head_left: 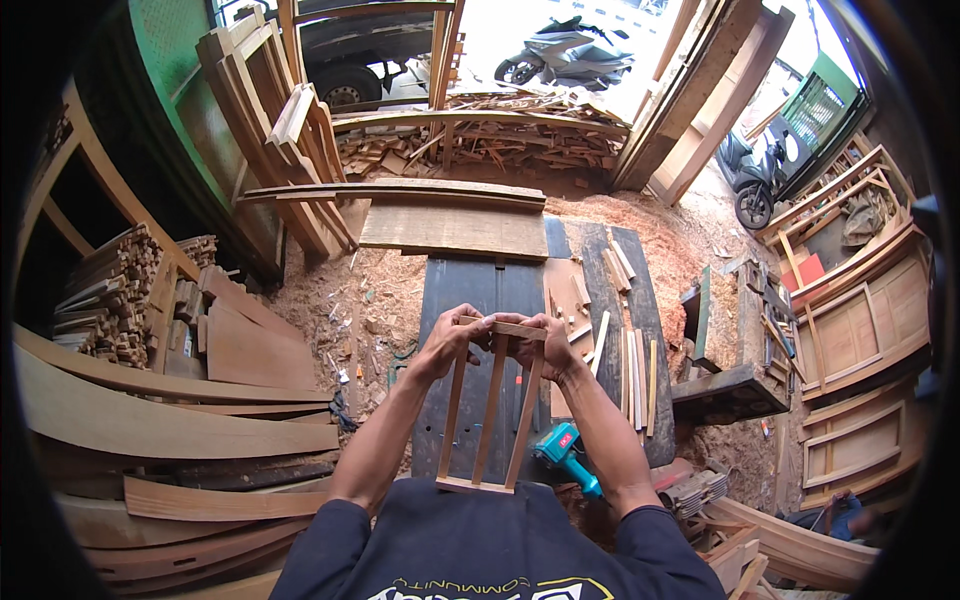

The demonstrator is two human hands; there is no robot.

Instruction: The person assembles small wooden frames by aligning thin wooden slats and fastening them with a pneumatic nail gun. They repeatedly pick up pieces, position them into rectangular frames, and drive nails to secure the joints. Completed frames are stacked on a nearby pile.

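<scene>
A small wooden frame, made of three long slats joined by a short crosspiece at each end, is held over the workbench. My left hand grips the left end of its far crosspiece, with the fingers curled round it. At the right end of that crosspiece, my right hand is closed on the wood too. The frame's near end reaches back to my dark shirt. Beside my right forearm lies a teal power tool on the dark workbench; part of it is hidden.
Loose wooden strips lie on the bench's right side. A wide plank crosses its far end. Stacked boards stand at left, and a heavy machine or stand at right. Sawdust covers the floor. Motorbikes are parked outside.
</scene>
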